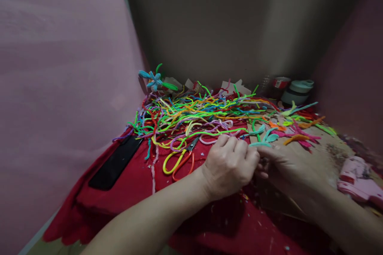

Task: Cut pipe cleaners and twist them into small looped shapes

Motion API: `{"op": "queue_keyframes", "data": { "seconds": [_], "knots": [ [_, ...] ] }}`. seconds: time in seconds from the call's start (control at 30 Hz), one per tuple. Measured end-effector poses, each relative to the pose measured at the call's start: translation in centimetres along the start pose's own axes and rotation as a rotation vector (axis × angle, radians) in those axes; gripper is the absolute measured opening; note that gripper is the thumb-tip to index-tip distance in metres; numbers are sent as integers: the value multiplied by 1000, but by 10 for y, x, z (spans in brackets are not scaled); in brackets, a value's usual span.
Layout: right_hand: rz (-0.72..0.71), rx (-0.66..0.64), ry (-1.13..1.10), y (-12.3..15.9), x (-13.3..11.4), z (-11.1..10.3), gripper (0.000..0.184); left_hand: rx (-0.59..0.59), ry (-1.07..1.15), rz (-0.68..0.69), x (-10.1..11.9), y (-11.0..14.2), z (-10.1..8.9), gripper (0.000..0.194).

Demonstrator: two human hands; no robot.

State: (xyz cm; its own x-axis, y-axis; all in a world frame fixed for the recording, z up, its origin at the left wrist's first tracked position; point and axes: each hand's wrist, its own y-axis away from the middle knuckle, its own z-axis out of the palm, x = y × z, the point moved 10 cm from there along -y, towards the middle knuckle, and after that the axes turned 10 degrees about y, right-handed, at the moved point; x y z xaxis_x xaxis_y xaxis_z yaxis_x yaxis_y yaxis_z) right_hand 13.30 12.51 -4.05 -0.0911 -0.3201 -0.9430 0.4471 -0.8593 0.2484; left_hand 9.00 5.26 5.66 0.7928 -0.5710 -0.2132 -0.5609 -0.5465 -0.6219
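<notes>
My left hand (pixel 229 164) is closed in a fist, knuckles up, over the front of the table. Against it, my right hand (pixel 279 167) pinches with thumb and fingers. Teal pipe cleaners (pixel 266 140) bent into leaf-like loops rise right above the meeting fingertips and appear to be held by the right hand. What lies inside the left fist is hidden. Left of the hands, scissors (pixel 186 158) with one yellow and one orange-red handle lie on the red cloth (pixel 140 195). A tangled heap of colourful pipe cleaners (pixel 191 115) spreads beyond the hands.
A black phone (pixel 116 163) lies at the left edge. On the right are a cardboard sheet (pixel 314 155), pink and orange bent pipe cleaners (pixel 296 133) and a pink glue gun (pixel 356 179). A blue pipe-cleaner flower (pixel 154 81) and a lidded cup (pixel 297 91) stand behind.
</notes>
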Motion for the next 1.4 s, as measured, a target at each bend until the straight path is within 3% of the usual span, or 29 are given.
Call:
{"op": "queue_keyframes", "data": {
  "seconds": [0.1, 0.23, 0.4, 0.5, 0.67, 0.83, 0.93, 1.03, 1.17, 1.3, 1.4],
  "knots": [
    [-21, -15, -16, -7, 3, -6, 21, -55, 166, -134, -14, 0, 10, 18],
    [-153, 27, 211, -2, -11, -12, 14, -211, 671, -408, -31, 6, 35, 29],
    [-238, 90, 398, 7, -27, -14, 13, -326, 907, -528, -36, 9, 43, 26],
    [-244, 91, 459, 9, -29, -12, 13, -330, 892, -543, -43, 11, 47, 29],
    [-280, 212, 580, 13, -39, -14, 15, -328, 572, -436, -41, 14, 50, 17],
    [-299, 123, 523, 12, -42, -5, 24, -327, 616, -513, -42, 17, 51, 23],
    [-367, 141, 589, 15, -47, -4, 29, -364, 628, -492, -38, 16, 51, 22],
    [-439, 227, 655, 20, -53, -6, 28, -429, 496, -472, -35, 17, 53, 22],
    [-360, 230, 526, 14, -43, -9, 24, -505, 304, -469, -33, 24, 58, 24],
    [-219, 171, 286, 1, -27, -13, 29, -446, 386, -517, -41, 26, 62, 23],
    [-180, 131, 202, -5, -22, -16, 28, -344, 635, -636, -54, 25, 65, 26]
  ]
}}
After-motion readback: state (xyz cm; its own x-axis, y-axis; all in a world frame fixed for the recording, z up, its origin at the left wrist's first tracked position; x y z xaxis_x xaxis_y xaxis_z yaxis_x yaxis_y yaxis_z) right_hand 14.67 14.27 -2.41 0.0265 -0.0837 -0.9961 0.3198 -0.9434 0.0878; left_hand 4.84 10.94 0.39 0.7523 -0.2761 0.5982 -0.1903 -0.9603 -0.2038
